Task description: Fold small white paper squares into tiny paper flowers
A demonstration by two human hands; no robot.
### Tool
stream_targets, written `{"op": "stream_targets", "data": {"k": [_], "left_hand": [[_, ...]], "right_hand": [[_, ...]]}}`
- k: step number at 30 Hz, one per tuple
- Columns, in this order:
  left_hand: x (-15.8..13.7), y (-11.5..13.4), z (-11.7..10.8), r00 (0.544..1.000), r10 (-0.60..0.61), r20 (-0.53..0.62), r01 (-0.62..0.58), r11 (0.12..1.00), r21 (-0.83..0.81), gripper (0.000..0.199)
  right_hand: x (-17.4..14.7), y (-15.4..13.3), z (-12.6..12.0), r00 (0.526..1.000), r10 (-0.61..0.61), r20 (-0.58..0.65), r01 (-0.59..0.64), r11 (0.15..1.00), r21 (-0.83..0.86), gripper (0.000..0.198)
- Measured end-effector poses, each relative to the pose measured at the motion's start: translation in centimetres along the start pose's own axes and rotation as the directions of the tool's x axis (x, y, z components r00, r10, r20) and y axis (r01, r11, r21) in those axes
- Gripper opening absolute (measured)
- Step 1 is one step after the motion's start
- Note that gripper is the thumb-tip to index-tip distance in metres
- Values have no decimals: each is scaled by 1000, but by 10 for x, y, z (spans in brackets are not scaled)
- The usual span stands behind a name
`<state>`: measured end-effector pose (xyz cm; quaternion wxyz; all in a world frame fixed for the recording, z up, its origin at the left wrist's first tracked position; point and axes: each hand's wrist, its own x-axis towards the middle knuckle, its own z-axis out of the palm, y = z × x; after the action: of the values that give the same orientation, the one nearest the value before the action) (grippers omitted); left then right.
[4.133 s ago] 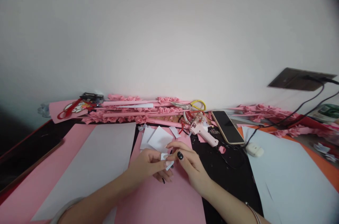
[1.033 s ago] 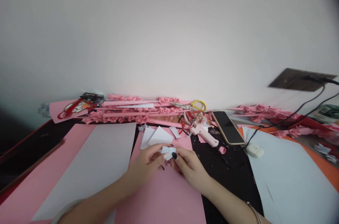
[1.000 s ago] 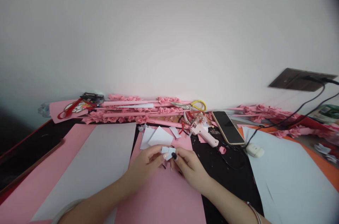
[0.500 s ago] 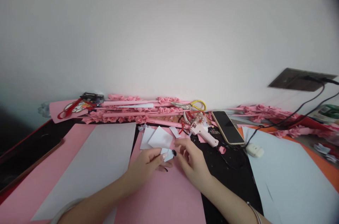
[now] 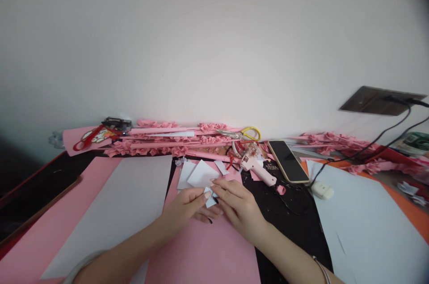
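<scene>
A small folded piece of white paper (image 5: 210, 200) is pinched between the thumb and fingers of my left hand (image 5: 189, 205). My right hand (image 5: 236, 201) closes on the paper's right side, its fingertips covering that edge. Both hands are just above a pink sheet (image 5: 208, 252). Right behind them lie square white papers (image 5: 203, 174), overlapping, and a narrow white strip (image 5: 221, 167).
A pink glue gun (image 5: 258, 170) and a phone (image 5: 288, 162) lie behind my right hand. Yellow-handled scissors (image 5: 250, 133) rest on pink paper flower stems (image 5: 161, 144) along the wall. Large white sheets flank the pink one; black cables run at right.
My right hand has moved left onto the paper, its fingers now over the paper's right edge. The paper has turned slightly in my left hand.
</scene>
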<state>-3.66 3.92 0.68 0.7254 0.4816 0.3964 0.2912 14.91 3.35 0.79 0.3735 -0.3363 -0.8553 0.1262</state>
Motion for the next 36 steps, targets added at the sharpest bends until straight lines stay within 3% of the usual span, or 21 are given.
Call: {"op": "stream_targets", "data": {"k": [9,25,36], "left_hand": [[2,-1,-2,999,-45,-11,43,994,-97,31],[0,4,-1,999,-33,0,32,968,-249,30],[1,0,-2,1000,-13,23,19,949,-314,28]], "right_hand": [[1,1,0,997,-49,-65,50,999,9,36],[3,-8,-7,999,-42,27,38,990,133,53],[4,-9,-7,998,-44,37,37,985,169,54]]}}
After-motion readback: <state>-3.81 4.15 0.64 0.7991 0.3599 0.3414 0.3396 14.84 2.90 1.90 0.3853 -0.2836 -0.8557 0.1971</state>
